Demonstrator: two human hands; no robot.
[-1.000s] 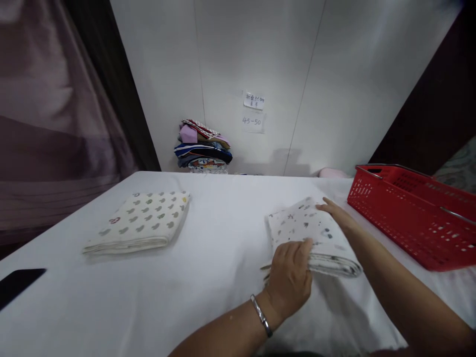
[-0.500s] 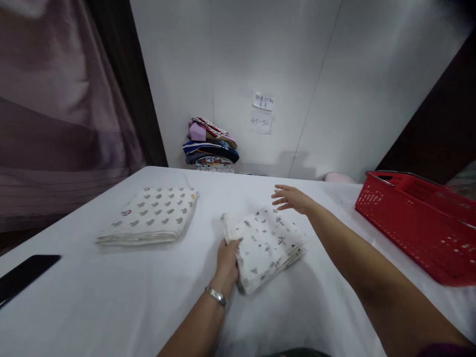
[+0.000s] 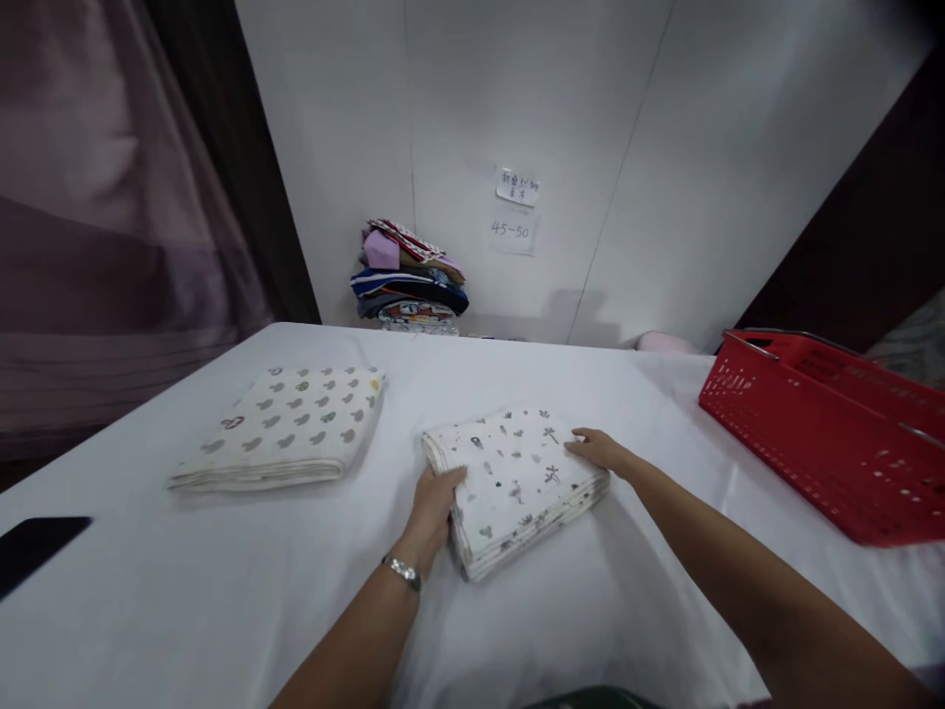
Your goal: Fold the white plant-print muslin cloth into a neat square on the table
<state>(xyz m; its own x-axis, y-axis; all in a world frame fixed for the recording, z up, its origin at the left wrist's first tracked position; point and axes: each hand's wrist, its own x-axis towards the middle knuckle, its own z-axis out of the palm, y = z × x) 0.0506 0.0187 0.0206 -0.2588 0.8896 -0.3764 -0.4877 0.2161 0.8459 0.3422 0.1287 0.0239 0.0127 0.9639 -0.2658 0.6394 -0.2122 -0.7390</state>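
A white folded blanket [image 3: 517, 478] with small palm-tree and leaf prints lies in layers on the white-covered table, turned slightly askew. My left hand [image 3: 435, 507], with a silver bracelet at the wrist, grips its left edge, thumb on top and the other fingers hidden beneath. At the opposite edge, my right hand [image 3: 601, 451] holds the right side, its fingertips on the printed top; part of its grip is hidden. To the left lies a second folded blanket [image 3: 295, 418], white with grey mushroom-like prints, touched by neither hand.
A red plastic basket [image 3: 819, 443] with metal handles stands on the table's right side. A black flat object [image 3: 40, 551] lies at the left edge. Behind the table, a pile of folded fabrics [image 3: 409, 281] rests against the wall, near handwritten paper signs [image 3: 515, 212].
My right hand has come down from above the blanket onto its right edge. My left hand keeps its hold on the left edge. The blanket lies flatter, and the view has shifted slightly.
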